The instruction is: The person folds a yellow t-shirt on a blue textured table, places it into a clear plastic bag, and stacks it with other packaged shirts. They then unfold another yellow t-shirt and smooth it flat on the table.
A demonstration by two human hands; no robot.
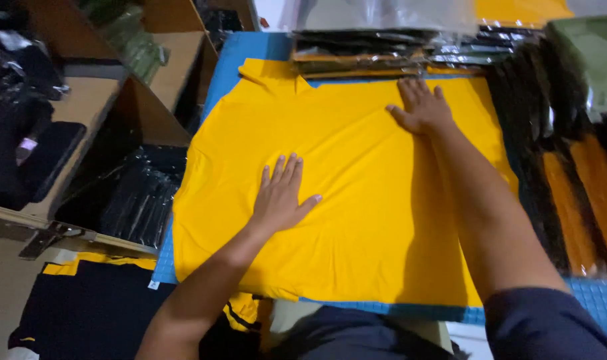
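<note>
both hands lie spread and flat on the yellow shirt [357, 200], left hand [281, 197] mid-cloth, right hand [420, 107] near the far edge, pinning it smooth against the blue table [250, 50] beside stacked bagged garments [383, 47].

Shirt [357, 200]: spread flat on the table [597, 300] right in front of you.
Your left hand [280, 197]: flat on the shirt's near-left part.
Your right hand [423, 107]: flat on its far edge.
Bagged garments [570, 167]: stacked right of the shirt.
More packs [363, 50]: behind it.
Shelves [83, 107]: left of the table.
</note>
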